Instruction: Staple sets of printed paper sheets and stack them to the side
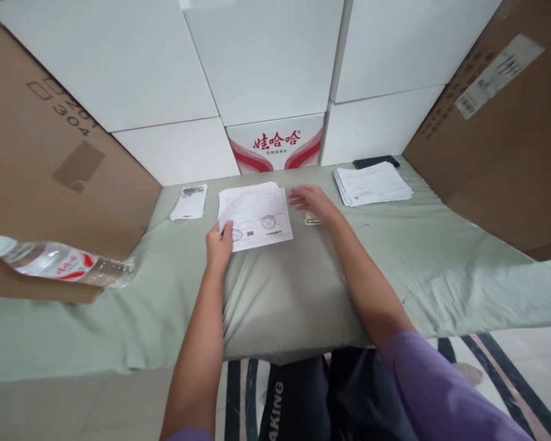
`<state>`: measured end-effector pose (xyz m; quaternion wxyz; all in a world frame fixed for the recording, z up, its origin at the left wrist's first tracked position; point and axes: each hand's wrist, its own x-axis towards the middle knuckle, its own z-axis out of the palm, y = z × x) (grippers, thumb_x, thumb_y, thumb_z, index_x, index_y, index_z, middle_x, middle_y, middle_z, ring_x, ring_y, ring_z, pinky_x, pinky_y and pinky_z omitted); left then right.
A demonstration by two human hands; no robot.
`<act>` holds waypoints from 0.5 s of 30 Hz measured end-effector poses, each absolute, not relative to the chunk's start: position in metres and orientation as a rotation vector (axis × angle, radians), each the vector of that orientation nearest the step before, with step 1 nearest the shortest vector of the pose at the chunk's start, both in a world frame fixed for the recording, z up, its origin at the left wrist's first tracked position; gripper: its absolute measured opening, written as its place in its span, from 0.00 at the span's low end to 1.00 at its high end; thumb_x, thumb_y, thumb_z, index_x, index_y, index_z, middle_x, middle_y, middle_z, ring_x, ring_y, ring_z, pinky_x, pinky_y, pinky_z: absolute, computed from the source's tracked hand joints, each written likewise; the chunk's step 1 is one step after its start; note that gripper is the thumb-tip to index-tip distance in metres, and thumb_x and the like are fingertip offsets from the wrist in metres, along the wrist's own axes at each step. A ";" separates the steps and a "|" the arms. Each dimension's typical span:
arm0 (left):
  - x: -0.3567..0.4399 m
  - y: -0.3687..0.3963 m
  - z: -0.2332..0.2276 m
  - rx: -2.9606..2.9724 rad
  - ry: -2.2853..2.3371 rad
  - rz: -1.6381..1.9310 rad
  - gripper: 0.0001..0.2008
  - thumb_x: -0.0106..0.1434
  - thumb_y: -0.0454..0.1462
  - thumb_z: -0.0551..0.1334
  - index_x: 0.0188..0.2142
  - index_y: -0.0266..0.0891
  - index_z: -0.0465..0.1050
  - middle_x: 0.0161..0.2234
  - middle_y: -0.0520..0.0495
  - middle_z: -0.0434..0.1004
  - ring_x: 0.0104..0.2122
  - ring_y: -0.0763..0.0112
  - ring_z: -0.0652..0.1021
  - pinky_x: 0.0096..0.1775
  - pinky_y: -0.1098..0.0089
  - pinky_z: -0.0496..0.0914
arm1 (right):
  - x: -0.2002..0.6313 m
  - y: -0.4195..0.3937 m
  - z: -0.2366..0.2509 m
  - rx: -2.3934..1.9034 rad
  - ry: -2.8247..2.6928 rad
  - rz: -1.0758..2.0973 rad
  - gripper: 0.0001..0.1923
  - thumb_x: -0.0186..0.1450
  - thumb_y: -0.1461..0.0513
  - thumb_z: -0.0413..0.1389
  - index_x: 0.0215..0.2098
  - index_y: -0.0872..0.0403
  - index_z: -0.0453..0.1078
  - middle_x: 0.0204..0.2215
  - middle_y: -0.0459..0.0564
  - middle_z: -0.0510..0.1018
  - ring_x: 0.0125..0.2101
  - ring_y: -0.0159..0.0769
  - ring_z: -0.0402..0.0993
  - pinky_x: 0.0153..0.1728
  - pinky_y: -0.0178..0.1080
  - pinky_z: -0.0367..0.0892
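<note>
My left hand [219,246] grips the lower left corner of some printed sheets of paper [257,208], thumb on top. The sheets bear round and oval stamps and a small square code, and their edges are not quite lined up. Just right of them, my right hand [316,201] is held with its fingers apart and nothing visible in it. Partly hidden under that hand is a small pale item with a dark edge [312,219], whose kind I cannot make out.
A second stack of printed sheets [371,184] lies to the right, with a flat black object [376,162] behind. Small dark metal pieces [193,191] rest on white paper [188,208] at left. A water bottle [64,260] lies far left. White boxes [275,61] and brown cartons [509,122] enclose the green cloth [294,294].
</note>
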<state>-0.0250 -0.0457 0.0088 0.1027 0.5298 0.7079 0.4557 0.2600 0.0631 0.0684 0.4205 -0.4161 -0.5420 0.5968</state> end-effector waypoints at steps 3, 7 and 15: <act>-0.020 -0.044 0.009 1.402 2.052 1.500 0.19 0.68 0.46 0.58 0.42 0.32 0.80 0.41 0.38 0.85 0.44 0.58 0.83 0.48 0.65 0.75 | 0.250 0.050 0.068 -0.964 -1.612 1.772 0.11 0.62 0.56 0.65 0.37 0.56 0.75 0.37 0.54 0.84 0.34 0.37 0.81 0.33 0.35 0.76; -0.015 -0.041 0.010 1.308 1.984 1.617 0.18 0.67 0.44 0.60 0.46 0.32 0.79 0.47 0.37 0.84 0.50 0.58 0.82 0.52 0.64 0.76 | 0.246 0.040 0.065 -0.938 -1.761 1.951 0.19 0.56 0.54 0.71 0.41 0.56 0.76 0.39 0.55 0.85 0.27 0.36 0.80 0.22 0.33 0.73; -0.017 -0.043 0.008 1.176 1.712 1.478 0.21 0.62 0.53 0.63 0.33 0.36 0.78 0.22 0.46 0.77 0.22 0.69 0.76 0.23 0.71 0.68 | 0.260 0.055 0.070 -0.998 -1.574 1.448 0.11 0.66 0.55 0.60 0.35 0.55 0.72 0.18 0.44 0.75 0.15 0.28 0.68 0.13 0.29 0.56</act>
